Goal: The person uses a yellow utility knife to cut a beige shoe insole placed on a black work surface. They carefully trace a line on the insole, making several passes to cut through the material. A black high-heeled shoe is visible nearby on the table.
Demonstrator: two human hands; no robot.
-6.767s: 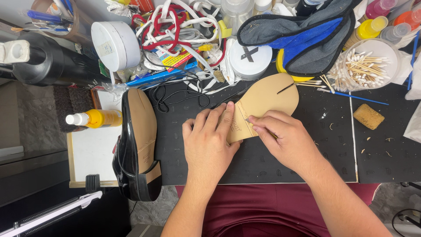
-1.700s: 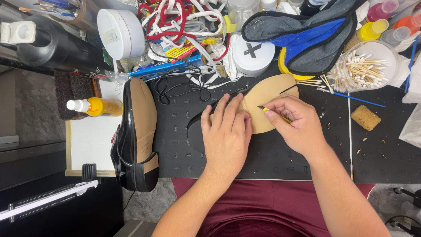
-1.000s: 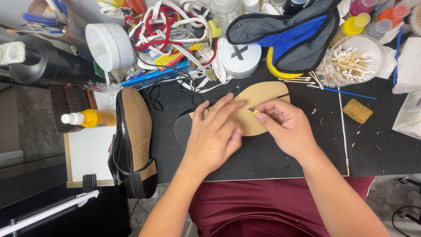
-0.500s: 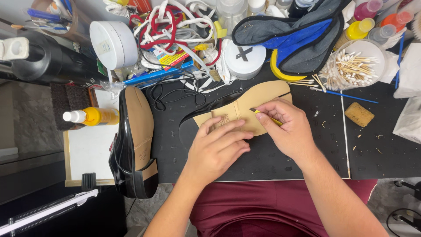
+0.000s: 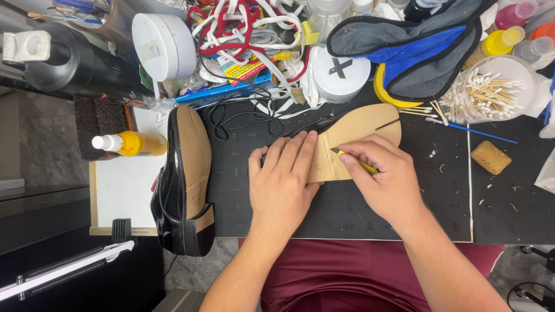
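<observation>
A tan sole-shaped leather piece [image 5: 364,124] lies on the black cutting mat [image 5: 347,214]. My left hand [image 5: 283,185] lies flat on its near end, fingers pointing away, pressing it down. My right hand [image 5: 381,176] grips a yellow-handled knife [image 5: 354,162], whose tip rests on the tan piece just right of my left fingertips. The part of the piece under my left hand is hidden.
A black shoe [image 5: 185,179] lies on its side left of the mat, tan sole up. A yellow bottle [image 5: 130,144], white tubs [image 5: 341,75], tangled laces [image 5: 243,29], a blue-grey insole [image 5: 404,49], a cup of cotton swabs [image 5: 488,92] and a sponge [image 5: 490,157] crowd the far edge.
My left hand has shifted slightly over the tan piece and flattened on it. My right hand has brought the knife tip closer to my left fingertips. The piece has turned slightly.
</observation>
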